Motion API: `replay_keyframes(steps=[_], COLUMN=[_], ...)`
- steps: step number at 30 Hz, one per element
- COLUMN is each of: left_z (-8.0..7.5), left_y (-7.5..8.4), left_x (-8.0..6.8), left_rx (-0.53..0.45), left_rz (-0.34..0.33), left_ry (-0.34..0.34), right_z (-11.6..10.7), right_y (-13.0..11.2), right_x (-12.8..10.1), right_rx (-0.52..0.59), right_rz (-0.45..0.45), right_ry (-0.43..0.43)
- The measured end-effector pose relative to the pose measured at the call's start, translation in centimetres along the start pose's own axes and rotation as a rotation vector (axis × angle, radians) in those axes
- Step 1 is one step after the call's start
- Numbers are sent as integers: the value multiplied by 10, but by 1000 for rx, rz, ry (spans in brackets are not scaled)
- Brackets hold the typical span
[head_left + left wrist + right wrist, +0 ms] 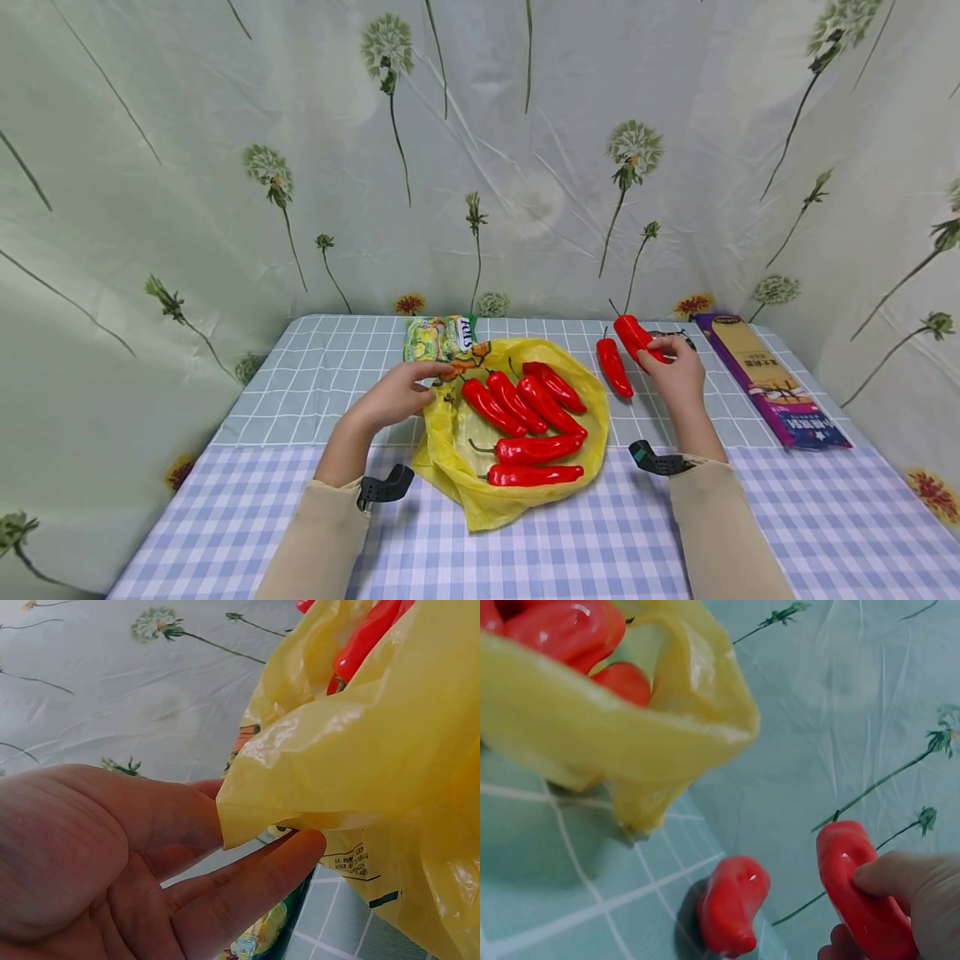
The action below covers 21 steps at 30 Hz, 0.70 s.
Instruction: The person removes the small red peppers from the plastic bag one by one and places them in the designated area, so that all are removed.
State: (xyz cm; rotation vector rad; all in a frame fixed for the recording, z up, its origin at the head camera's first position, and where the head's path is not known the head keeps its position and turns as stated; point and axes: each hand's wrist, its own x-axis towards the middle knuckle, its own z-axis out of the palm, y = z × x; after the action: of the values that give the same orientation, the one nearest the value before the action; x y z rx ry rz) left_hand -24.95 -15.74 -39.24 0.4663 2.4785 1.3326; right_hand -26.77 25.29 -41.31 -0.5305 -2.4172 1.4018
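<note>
In the head view, a yellow plastic bag [468, 500] lies with its mouth wide, several red peppers [536, 450] inside. At its left rim my left hand [397, 393] pinches the bag's edge; the left wrist view shows the thumb tip hidden behind the yellow plastic [330, 757] and a fingertip beneath it. To the right of the bag, my right hand [678, 375] grips a red pepper [632, 333] with a thin dark stem. Another red pepper [615, 367] lies on the table between this hand and the bag; the right wrist view has both the held pepper [847, 877] and the lying pepper [731, 904].
Behind the bag's left side lies a green and yellow snack packet [438, 336]. A long purple and tan package [765, 375] stretches along the right side. Part of a dark patterned item [678, 335] shows behind my right hand. A checked cloth [435, 567] covers the table's near half.
</note>
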Motion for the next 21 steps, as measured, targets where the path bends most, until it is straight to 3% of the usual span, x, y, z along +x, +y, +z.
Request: replay_keyframes(steps=[7,21], left_z=[1,1], left_y=[0,1], left_x=[-1,-1], left_rx=[-1,7], left_rz=[-6,-10], left_ry=[5,2], right_z=[3,7], right_y=[14,28], right_x=[4,5], right_rx=[-73,-204], right_rz=[55,67], right_ry=[-5,-15])
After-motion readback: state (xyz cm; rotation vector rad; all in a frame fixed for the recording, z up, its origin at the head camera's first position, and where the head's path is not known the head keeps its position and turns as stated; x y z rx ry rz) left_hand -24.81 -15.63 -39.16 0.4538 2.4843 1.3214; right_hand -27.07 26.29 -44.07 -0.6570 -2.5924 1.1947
